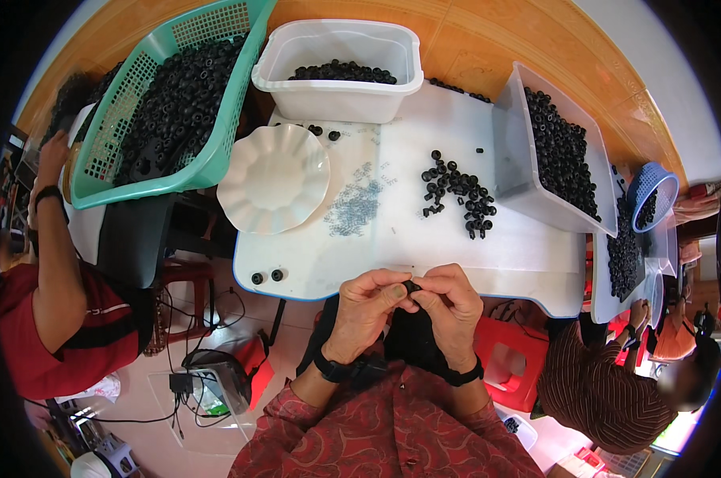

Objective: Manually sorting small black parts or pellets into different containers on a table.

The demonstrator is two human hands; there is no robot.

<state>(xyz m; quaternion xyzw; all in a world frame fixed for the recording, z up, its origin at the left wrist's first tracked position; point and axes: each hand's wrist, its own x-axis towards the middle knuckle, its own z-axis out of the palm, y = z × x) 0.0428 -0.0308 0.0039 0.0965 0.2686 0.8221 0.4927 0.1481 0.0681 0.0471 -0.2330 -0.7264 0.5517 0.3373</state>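
Observation:
At the table's near edge, my left hand (368, 308) and my right hand (449, 309) meet, fingertips pinched on a small black round part (410, 287). The fingers cover most of it, so its exact shape is hidden. Beyond my hands, to the right, lies a loose pile of similar black parts (460, 191), some showing a hole in the middle. Left of that pile, many tiny thin metal-grey pieces (354, 205) are scattered on the white tabletop (408, 231). Two black parts (267, 277) sit at the near left corner.
A white scalloped plate (274, 179) lies at the left. Around the back stand a green basket (209, 163), a white tub (336, 103) and a translucent bin (527, 171), all holding black parts. A red stool (513, 358) is at right. People work on both sides.

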